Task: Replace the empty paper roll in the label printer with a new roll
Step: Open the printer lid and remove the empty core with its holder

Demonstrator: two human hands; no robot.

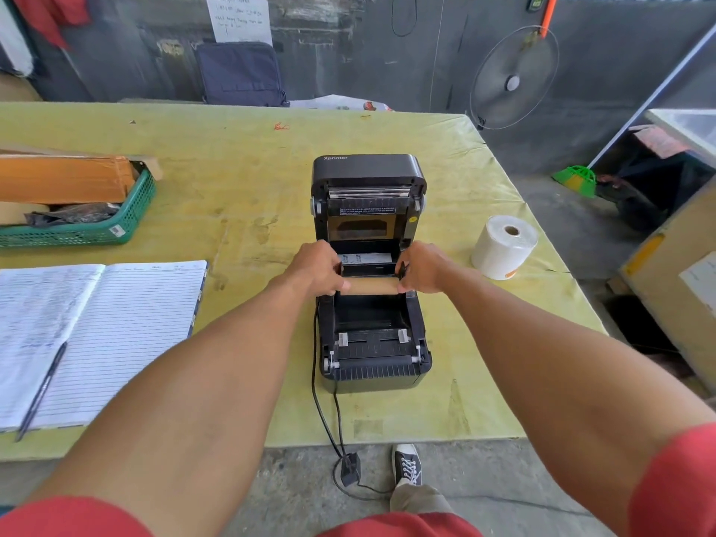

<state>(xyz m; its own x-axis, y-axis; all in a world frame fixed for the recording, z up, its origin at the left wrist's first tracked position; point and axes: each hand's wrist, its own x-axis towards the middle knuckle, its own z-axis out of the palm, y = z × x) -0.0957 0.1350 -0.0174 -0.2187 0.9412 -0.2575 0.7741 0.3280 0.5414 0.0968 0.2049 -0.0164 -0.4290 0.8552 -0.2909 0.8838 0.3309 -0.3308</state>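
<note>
A black label printer [370,343] stands on the yellow-green table [248,180] with its lid swung up and back. Across its open paper bay lies a bare brown cardboard core [370,285], the empty paper roll. My left hand [315,267] grips the core's left end. My right hand [422,267] grips its right end, next to a black holder piece. The core sits level, just above the bay. A full white label roll [503,248] lies on the table to the right of the printer, apart from both hands.
An open lined notebook [97,335] with a pen [40,393] lies at the left. A green basket [85,222] holding cardboard sits behind it. The printer's black cable [321,412] runs off the table's near edge to an adapter on the floor.
</note>
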